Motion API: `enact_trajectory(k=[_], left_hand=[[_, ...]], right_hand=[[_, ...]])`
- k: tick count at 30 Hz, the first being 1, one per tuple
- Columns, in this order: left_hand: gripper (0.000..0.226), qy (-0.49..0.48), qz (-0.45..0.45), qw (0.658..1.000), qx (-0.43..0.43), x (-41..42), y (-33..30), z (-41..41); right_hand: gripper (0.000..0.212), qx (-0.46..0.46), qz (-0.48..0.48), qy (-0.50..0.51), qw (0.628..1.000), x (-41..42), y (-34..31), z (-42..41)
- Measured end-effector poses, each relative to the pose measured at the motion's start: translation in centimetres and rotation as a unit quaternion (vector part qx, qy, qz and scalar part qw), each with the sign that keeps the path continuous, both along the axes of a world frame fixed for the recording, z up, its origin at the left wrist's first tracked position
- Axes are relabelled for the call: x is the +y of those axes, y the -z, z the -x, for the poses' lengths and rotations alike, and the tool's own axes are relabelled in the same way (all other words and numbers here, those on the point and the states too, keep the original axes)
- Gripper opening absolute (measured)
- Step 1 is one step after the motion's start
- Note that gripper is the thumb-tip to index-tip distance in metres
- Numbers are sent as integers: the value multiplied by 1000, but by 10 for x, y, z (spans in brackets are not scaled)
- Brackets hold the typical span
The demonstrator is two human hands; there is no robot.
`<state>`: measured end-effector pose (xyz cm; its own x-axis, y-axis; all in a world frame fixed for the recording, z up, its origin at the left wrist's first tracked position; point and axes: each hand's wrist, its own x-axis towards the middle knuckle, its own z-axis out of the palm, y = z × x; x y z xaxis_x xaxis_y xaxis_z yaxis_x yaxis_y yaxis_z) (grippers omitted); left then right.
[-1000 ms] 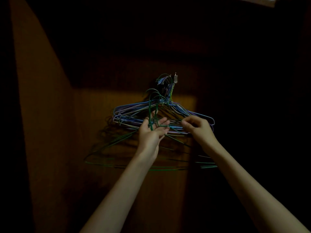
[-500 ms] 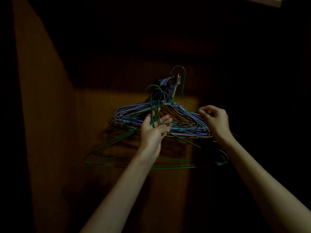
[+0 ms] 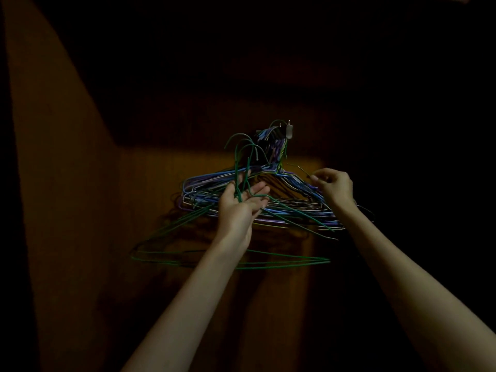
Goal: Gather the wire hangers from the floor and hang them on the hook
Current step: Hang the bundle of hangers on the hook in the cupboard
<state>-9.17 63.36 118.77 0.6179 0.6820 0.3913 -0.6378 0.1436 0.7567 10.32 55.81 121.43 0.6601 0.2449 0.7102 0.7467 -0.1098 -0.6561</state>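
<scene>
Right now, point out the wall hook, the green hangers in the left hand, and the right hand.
wall hook [image 3: 289, 131], head view, on its metal plate.
green hangers [image 3: 281, 257], head view, on the bottom bars.
left hand [image 3: 239, 210], head view, on the palm.
right hand [image 3: 335, 186], head view, on its back.

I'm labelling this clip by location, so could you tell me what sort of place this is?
Probably indoors at home, by a wooden door or wardrobe panel, though it is too dark to be sure. A small metal hook on the wood carries a bunch of wire hangers, and the left hand holds green ones.
</scene>
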Motion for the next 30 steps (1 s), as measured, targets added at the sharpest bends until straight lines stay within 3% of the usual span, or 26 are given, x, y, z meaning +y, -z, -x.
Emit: enact_trajectory(k=[6, 16, 22, 30], left_hand=[[68, 3, 10, 1000, -2, 2, 0, -9], [68, -4, 13, 1000, 18, 0, 7, -16], [67, -4, 23, 999, 24, -6, 10, -14], [66, -11, 28, 999, 30, -13, 13, -8]], right_hand=[[9, -18, 66, 11, 998, 4, 11, -10], [20, -14, 95, 23, 995, 0, 16, -13], [27, -64, 79, 32, 994, -15, 19, 4], [11, -65, 113, -102, 986, -33, 36, 57]])
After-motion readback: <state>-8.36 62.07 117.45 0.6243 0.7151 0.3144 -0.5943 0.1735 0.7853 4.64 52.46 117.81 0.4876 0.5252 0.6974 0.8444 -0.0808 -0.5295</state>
